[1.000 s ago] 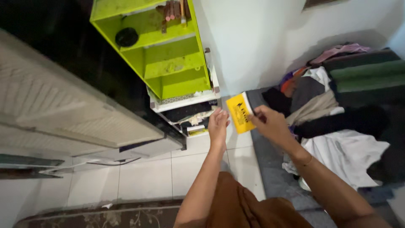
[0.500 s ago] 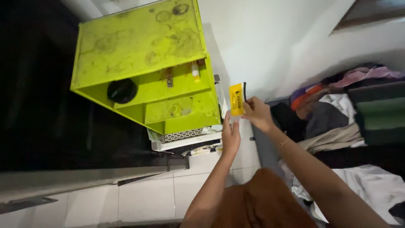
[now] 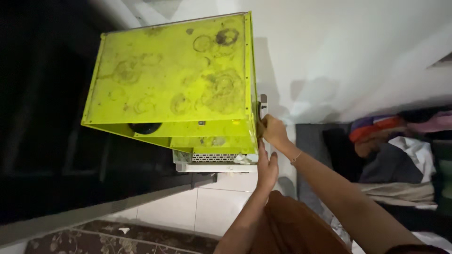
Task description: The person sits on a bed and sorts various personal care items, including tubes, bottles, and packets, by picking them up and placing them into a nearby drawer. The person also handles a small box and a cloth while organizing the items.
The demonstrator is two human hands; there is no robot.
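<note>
Both hands are now at the green shelf [image 3: 174, 80]. The right hand [image 3: 273, 131] has brought the yellow card against its side and grips there; the left hand [image 3: 267, 167] is flat and released.

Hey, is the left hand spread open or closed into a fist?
Open. The left hand has its fingers straight and together, flat against the side of the yellow-green shelf, below the right hand.

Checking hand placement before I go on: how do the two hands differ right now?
The right hand is curled at the lime-green shelf unit's right edge, higher up; the left hand is open and flat, fingers pointing up, lower down beside the white basket. Both are bare and close to that same side.
</note>
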